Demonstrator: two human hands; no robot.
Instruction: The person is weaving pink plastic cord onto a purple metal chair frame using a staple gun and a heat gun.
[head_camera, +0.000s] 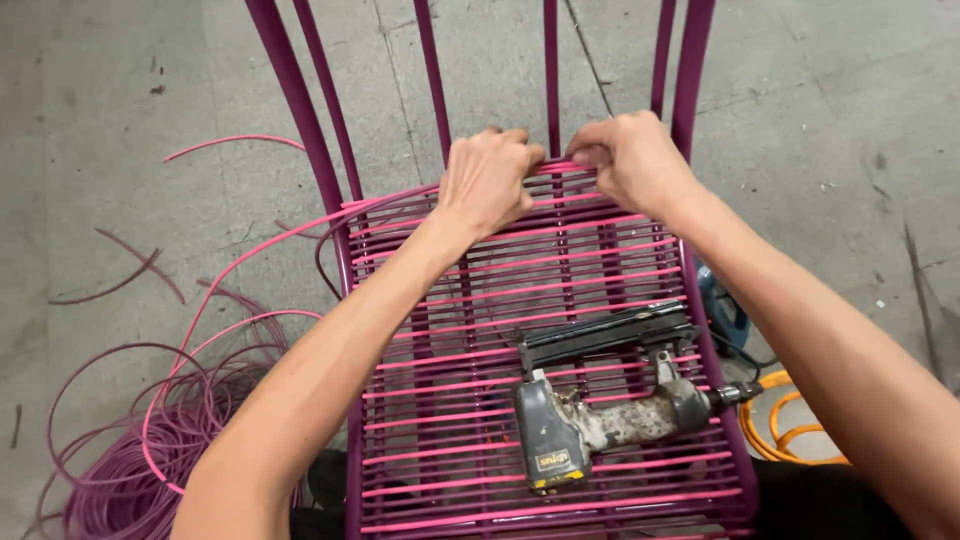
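Note:
A purple metal chair frame (304, 115) stands below me, its seat strung with rows of pink plastic cord (470, 360). My left hand (488, 182) and my right hand (628, 158) are side by side at the back edge of the seat, both with fingers curled tight around the rearmost pink cord strands where they meet a centre back bar (551, 70). A grey and black pneumatic staple gun (600, 400) lies on the woven seat close to me, untouched.
Loose coils of pink and purple cord (150, 430) lie on the concrete floor at left, with cut scraps (125, 275) further out. An orange air hose (785, 420) runs from the gun to the floor at right, beside a blue object (722, 305).

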